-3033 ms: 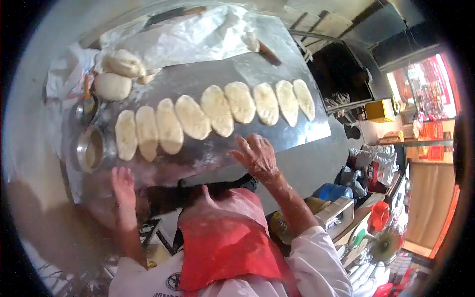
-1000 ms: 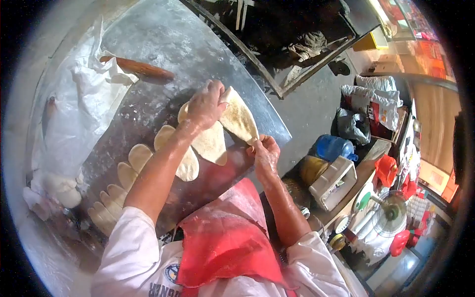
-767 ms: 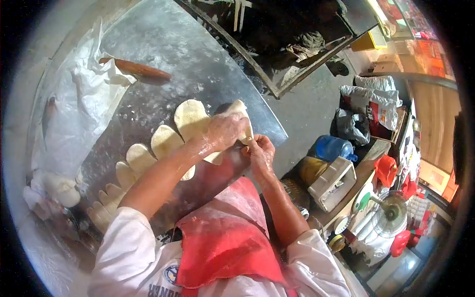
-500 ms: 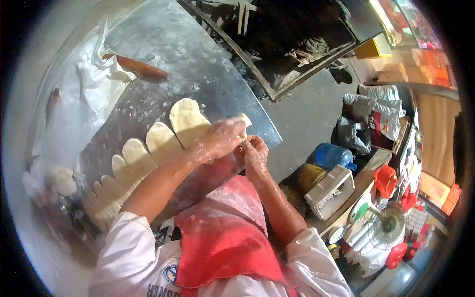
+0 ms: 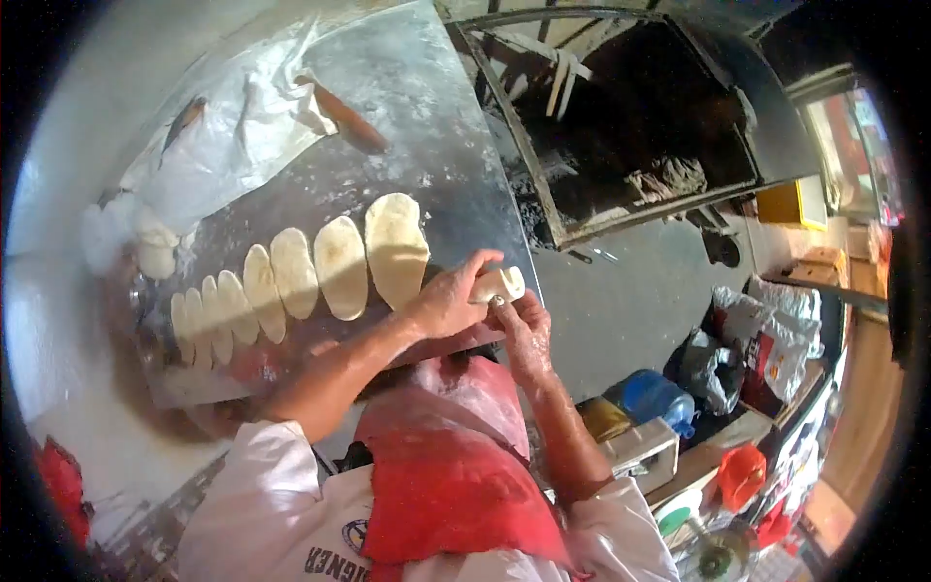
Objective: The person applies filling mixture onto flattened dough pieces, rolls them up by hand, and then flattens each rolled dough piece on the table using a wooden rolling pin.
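My left hand [image 5: 452, 299] and my right hand [image 5: 527, 335] meet near the table's right corner, around a small pale piece of dough [image 5: 497, 284]. The dough looks curled or folded over. The left fingers curve round its far side, while the right thumb and fingers pinch its near edge. To the left, a row of several flat, oval dough pieces [image 5: 341, 267] lies on the metal table [image 5: 441, 126]. The biggest dough piece [image 5: 396, 247] is nearest my left hand.
A wooden rolling pin [image 5: 347, 118] lies partly under a white plastic sheet [image 5: 247, 131]. Beyond the table's right edge stands a dark, open metal box [image 5: 621, 126]. Further right on the floor are a blue water jug [image 5: 655, 400], a white crate [image 5: 645, 454] and bags [image 5: 766, 330].
The view has shifted, showing more of the dough row and the dark metal box. My left fingers have spread, and the dough between my hands shows more plainly.
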Available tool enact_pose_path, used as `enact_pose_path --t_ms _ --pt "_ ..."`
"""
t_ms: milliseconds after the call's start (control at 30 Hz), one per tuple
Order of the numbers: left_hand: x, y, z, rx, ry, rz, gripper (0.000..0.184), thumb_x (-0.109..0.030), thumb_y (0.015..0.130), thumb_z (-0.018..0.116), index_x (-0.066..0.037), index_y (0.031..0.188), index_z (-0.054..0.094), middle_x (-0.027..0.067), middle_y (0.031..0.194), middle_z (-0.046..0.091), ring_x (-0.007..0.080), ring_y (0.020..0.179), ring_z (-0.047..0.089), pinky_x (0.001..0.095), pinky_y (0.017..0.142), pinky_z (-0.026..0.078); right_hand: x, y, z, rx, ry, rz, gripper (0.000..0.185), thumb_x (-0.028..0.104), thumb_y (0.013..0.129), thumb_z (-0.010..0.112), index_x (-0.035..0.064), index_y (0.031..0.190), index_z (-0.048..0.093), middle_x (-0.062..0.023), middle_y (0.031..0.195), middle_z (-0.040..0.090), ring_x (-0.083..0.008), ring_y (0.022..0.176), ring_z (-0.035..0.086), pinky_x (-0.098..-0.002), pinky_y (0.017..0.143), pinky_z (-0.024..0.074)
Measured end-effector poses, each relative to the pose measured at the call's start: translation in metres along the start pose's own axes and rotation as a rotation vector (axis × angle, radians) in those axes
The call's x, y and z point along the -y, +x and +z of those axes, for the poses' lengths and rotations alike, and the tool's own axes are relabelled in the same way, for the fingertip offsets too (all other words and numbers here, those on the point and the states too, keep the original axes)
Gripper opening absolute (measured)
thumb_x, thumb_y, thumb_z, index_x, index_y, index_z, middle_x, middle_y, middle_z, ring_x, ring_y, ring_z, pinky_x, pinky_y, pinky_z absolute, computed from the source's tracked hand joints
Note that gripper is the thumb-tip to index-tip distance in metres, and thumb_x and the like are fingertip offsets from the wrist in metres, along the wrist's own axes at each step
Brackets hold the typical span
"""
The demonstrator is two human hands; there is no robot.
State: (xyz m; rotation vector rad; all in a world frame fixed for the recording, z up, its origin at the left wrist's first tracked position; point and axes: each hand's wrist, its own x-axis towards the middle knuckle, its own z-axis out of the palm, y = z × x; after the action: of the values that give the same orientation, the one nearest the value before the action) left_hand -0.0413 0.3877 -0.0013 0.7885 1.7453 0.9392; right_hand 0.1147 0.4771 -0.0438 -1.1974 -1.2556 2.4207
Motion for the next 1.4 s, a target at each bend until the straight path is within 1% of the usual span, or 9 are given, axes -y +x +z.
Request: enact_pose_path --t_ms 133,267,400,533,767,1100,1233,1300,1400 --pt "0.007 0.012 -0.047 -0.451 0.244 0.375 0.067 0.000 0.084 0.062 -0.010 0.148 0.045 0.0219 0.134 0.060 0.0408 0.129 0.057 0.0461 0.103 0.048 0.039 0.002 0.020 0.106 -0.087 -0.146 0.036 0.017 0.102 0.063 -0.0003 0.133 0.059 -0.0125 0.115 0.069 -0.0213 0.095 0.069 -0.0350 0.083 0.0575" --pt "0.057 0.015 -0.136 -1.040 0.820 0.237 0.060 -0.007 0.089 0.064 -0.006 0.147 0.049 0.0201 0.143 0.055 0.0426 0.136 0.049 0.0490 0.110 0.042 0.025 0.018 0.010 0.082 -0.716 -0.304 0.049 0.025 0.100 0.067 0.0054 0.143 0.054 -0.0142 0.125 0.067 -0.0266 0.102 0.068 -0.0383 0.092 0.0534" --pt "0.143 0.014 -0.180 -0.688 1.125 0.085 0.056 -0.013 0.094 0.062 -0.008 0.149 0.048 0.0177 0.147 0.054 0.0424 0.137 0.048 0.0480 0.112 0.041 -0.016 0.035 0.010 -0.243 -1.297 -0.533 0.058 0.029 0.091 0.071 0.0117 0.144 0.056 -0.0166 0.147 0.052 -0.0397 0.134 0.048 -0.0538 0.111 0.0380" --pt "0.112 0.032 -0.235 -0.526 0.561 0.027 0.055 -0.014 0.097 0.060 -0.011 0.150 0.048 0.0151 0.154 0.047 0.0388 0.146 0.039 0.0471 0.118 0.037 -0.047 0.049 0.024 -0.444 -1.398 -0.569 0.058 0.034 0.092 0.069 0.0141 0.144 0.056 -0.0121 0.152 0.050 -0.0346 0.140 0.043 -0.0533 0.116 0.0292" --pt "0.091 0.129 -0.295 -0.214 1.498 0.463 0.050 -0.013 0.093 0.064 -0.022 0.142 0.057 0.0103 0.128 0.064 0.0302 0.125 0.059 0.0518 0.111 0.043 -0.042 0.049 0.036 -0.504 -1.525 -0.598 0.052 0.031 0.091 0.069 0.0114 0.139 0.062 -0.0129 0.147 0.055 -0.0346 0.136 0.049 -0.0502 0.114 0.0324" --pt "-0.022 0.121 -0.281 -0.715 1.188 1.307 0.047 -0.027 0.094 0.071 -0.028 0.137 0.055 -0.0010 0.097 0.052 0.0171 0.093 0.055 0.0387 0.085 0.056 -0.043 0.048 0.037 -0.508 -1.527 -0.559 0.051 0.021 0.088 0.067 0.0099 0.137 0.061 -0.0158 0.148 0.053 -0.0381 0.137 0.046 -0.0524 0.116 0.0307" --pt "0.015 0.132 -0.398 -0.608 1.473 0.836 0.045 -0.020 0.094 0.069 -0.032 0.135 0.058 0.0026 0.123 0.066 0.0227 0.124 0.060 0.0586 0.120 0.033 -0.044 0.050 0.035 -0.509 -1.550 -0.579 0.050 0.023 0.091 0.067 0.0128 0.139 0.061 -0.0145 0.149 0.052 -0.0384 0.136 0.046 -0.0539 0.113 0.0324" --pt "0.066 0.147 -0.435 -0.445 1.427 0.325 0.047 -0.026 0.100 0.063 -0.030 0.145 0.052 0.0091 0.153 0.049 0.0296 0.149 0.037 0.0643 0.125 0.017 -0.045 0.050 0.034 -0.522 -1.562 -0.578 0.049 0.025 0.092 0.067 0.0142 0.140 0.060 -0.0139 0.149 0.052 -0.0385 0.136 0.046 -0.0547 0.112 0.0333" --pt "0.133 0.161 -0.442 -0.534 1.497 0.236 0.057 -0.040 0.102 0.057 -0.029 0.156 0.040 0.0095 0.163 0.034 0.0322 0.156 0.020 0.0639 0.126 0.012 -0.045 0.051 0.032 -0.511 -1.560 -0.567 0.050 0.026 0.093 0.067 0.0140 0.141 0.060 -0.0140 0.149 0.052 -0.0385 0.137 0.046 -0.0548 0.112 0.0330"
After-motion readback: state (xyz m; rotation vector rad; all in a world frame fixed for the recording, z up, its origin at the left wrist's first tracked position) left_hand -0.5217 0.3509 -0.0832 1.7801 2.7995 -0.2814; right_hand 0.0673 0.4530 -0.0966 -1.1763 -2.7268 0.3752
